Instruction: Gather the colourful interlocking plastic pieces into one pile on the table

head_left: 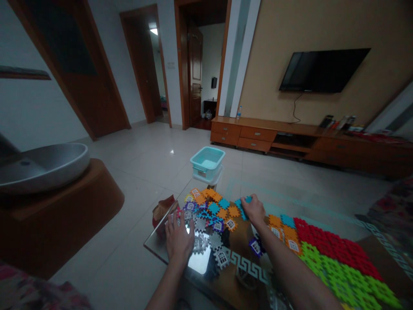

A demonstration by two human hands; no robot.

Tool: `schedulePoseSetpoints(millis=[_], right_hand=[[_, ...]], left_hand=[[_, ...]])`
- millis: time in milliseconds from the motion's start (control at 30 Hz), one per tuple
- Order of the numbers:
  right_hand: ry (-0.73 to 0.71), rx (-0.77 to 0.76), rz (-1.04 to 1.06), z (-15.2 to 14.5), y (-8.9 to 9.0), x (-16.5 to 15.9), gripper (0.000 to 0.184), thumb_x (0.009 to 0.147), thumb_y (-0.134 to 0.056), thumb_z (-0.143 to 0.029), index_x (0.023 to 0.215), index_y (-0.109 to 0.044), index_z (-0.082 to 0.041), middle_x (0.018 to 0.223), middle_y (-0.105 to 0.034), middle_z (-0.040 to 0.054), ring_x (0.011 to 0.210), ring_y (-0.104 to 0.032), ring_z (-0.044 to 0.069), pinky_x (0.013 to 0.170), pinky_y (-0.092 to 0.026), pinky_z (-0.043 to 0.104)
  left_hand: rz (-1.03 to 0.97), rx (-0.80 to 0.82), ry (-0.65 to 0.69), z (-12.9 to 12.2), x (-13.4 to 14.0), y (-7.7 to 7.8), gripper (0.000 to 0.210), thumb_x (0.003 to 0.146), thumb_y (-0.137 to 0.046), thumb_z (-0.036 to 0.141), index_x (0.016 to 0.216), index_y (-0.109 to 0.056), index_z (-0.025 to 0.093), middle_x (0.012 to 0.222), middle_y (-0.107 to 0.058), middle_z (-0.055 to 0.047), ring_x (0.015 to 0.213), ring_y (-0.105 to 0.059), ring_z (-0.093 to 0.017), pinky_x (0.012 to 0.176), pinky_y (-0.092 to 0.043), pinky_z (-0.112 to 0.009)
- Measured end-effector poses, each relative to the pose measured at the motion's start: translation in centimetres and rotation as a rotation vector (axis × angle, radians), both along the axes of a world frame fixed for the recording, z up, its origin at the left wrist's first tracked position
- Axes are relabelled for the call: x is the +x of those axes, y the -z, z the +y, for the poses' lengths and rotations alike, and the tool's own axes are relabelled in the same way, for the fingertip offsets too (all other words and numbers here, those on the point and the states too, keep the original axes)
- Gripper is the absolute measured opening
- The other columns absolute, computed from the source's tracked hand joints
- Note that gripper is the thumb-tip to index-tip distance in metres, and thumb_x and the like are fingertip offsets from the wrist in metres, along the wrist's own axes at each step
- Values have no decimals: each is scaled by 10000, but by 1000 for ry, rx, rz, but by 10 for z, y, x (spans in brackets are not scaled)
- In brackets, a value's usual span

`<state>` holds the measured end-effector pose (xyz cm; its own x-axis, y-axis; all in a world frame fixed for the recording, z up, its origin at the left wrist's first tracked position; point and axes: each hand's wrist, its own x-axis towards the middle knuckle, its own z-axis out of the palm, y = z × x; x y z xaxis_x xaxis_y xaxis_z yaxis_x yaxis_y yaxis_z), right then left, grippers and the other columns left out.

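Observation:
My left hand [180, 238] lies palm down at the left edge of the glass table, fingers stretched out, touching grey and pinkish interlocking puzzle tiles. My right hand [254, 209] has its fingers closed on a blue puzzle tile [248, 199] at the far side of the pile. Between the hands lie loose orange tiles [222, 213], blue tiles [213, 208], grey tiles [216, 240] and purple tiles [218, 225], some with white window panels. A purple window tile [256, 247] sits apart, just left of my right forearm.
Right of my forearm, red tiles [332, 243] and lime green tiles [338, 271] stand in joined rows. A turquoise bin [208, 174] is beyond the table's far corner. Beside the left edge is a brown paper bag [163, 209]. A long wooden cabinet [256, 133] lines the wall.

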<state>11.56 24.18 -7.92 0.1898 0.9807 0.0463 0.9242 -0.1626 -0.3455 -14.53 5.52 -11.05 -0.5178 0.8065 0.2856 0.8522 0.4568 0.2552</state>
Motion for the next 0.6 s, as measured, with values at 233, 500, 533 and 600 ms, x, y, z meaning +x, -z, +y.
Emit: schedulePoseSetpoints(millis=[233, 500, 533, 600], right_hand=[[-264, 48, 218, 7, -24, -75, 452, 942, -475, -557, 1087, -650, -166, 991, -732, 120, 911, -679, 250, 776, -477, 300], [-620, 44, 409, -14, -16, -134, 539, 863, -653, -565, 1206, -662, -149, 1193, -698, 119, 1090, -655, 241, 932, -497, 322], [-643, 60, 413, -18, -15, -124, 520, 891, -624, -545, 1237, -649, -158, 1232, -681, 117, 1135, -636, 237, 975, -483, 332], [-654, 104, 406, -29, -16, -91, 496, 933, -557, -525, 1283, -621, -179, 1309, -633, 117, 1226, -581, 234, 1057, -441, 360]], left_hand=[[0, -8, 11, -2, 0, -4, 573, 982, -390, 460, 1452, -500, 151, 1504, -453, -169, 1448, -304, -358, 1177, -270, -527], [13, 1, 31, -1, -1, -3, 571, 988, -380, 450, 1472, -474, 161, 1542, -418, -145, 1465, -277, -353, 1181, -253, -543], [12, -4, 35, 0, -1, -3, 569, 991, -376, 442, 1479, -464, 163, 1548, -412, -142, 1470, -270, -350, 1182, -252, -542], [5, -9, 46, -1, -1, -2, 567, 1000, -359, 423, 1501, -429, 168, 1565, -388, -137, 1482, -251, -341, 1185, -243, -542]])
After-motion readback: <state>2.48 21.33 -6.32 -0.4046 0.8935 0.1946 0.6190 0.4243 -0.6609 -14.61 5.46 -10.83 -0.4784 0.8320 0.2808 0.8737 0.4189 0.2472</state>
